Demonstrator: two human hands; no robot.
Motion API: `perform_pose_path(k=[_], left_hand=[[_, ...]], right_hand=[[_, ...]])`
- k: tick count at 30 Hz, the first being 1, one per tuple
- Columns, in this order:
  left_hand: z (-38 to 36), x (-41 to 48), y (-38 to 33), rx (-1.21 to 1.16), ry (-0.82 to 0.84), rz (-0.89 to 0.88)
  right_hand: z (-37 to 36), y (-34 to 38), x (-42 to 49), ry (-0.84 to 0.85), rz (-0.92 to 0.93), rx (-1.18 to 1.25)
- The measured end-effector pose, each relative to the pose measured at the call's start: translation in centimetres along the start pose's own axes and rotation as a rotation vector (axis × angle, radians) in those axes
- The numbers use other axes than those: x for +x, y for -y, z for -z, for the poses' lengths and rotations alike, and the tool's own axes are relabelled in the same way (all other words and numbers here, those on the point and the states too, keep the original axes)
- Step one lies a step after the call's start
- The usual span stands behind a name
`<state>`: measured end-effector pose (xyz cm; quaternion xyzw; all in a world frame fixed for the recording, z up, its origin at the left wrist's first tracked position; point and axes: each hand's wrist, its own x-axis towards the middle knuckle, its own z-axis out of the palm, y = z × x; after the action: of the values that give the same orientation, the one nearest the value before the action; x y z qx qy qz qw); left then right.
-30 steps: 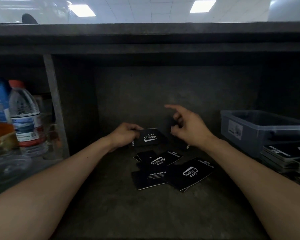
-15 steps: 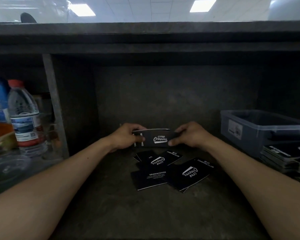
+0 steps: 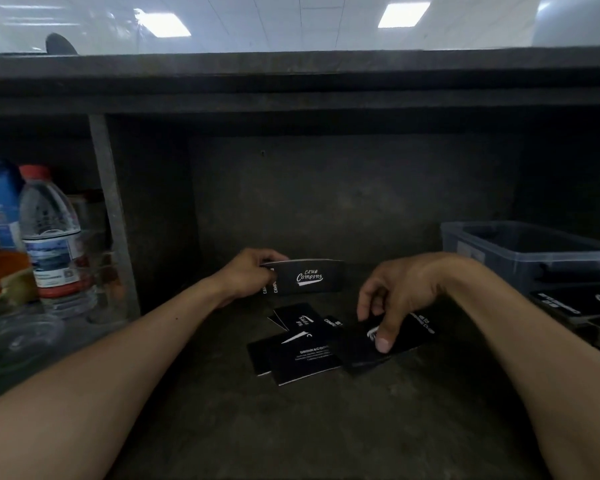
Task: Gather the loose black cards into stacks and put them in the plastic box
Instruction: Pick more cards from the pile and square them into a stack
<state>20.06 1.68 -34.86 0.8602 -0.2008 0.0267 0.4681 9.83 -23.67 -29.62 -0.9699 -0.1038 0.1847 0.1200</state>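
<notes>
My left hand [image 3: 248,275] grips a small stack of black cards [image 3: 309,277] with white lettering, held upright above the dark shelf. Below it, several loose black cards [image 3: 303,358] lie overlapping on the shelf. My right hand [image 3: 394,299] reaches down over the rightmost loose card [image 3: 361,351], thumb on its top face and fingers curled at its far edge. The clear plastic box [image 3: 520,249] stands at the right.
More stacked black cards [image 3: 579,306] sit at the right edge in front of the box. A water bottle [image 3: 51,237], a blue carton [image 3: 0,202] and an orange lid [image 3: 0,271] fill the left compartment behind a grey divider [image 3: 113,216]. A low shelf board runs overhead.
My right hand let go of the held stack and dropped down-right onto the rightmost loose card. My left hand keeps holding the stack in the same place.
</notes>
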Motion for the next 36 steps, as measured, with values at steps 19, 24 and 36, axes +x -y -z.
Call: perform_pose_path(k=[19, 24, 36], left_hand=[[-0.4, 0.6, 0.4, -0.085, 0.031, -0.02], [-0.3, 0.5, 0.4, -0.066, 0.023, -0.025], [-0.1, 0.8, 0.9, 0.011, 0.0, -0.011]], right_hand=[[0.2, -3.1, 3.3, -0.248, 0.216, 1.075], [-0.5, -3.4, 5.1, -0.472, 0.151, 1.198], [-0.7, -0.4, 4.4, -0.753, 0.233, 0.538]])
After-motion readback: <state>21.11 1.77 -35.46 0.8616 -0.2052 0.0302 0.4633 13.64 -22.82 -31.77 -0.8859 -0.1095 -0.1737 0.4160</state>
